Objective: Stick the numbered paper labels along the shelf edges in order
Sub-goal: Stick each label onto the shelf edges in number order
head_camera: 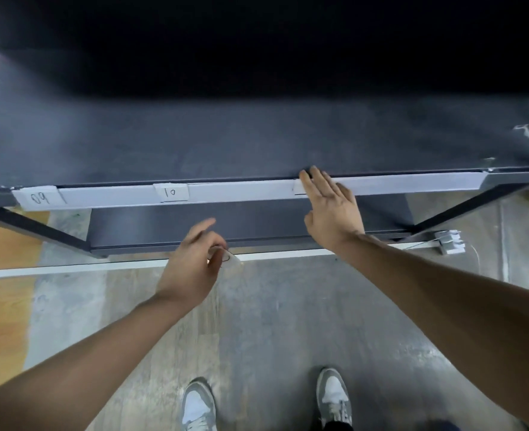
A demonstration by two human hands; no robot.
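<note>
A dark shelf has a pale strip (244,191) along its front edge. Label "09" (39,198) is stuck at the strip's left end and label "10" (171,192) near its middle. Further right, a third label (299,188) is mostly covered by my right hand (330,206), whose straight fingers press on it against the strip. My left hand (195,262) hovers below the edge, blurred, with its fingers curled round a small whitish item (230,258) that looks like more labels or tape.
Black shelf legs (39,227) slant down at both sides, with a lower dark shelf (257,225) between them. A white object with a cable (449,242) lies on the floor at the right. My two shoes (333,396) stand on grey flooring.
</note>
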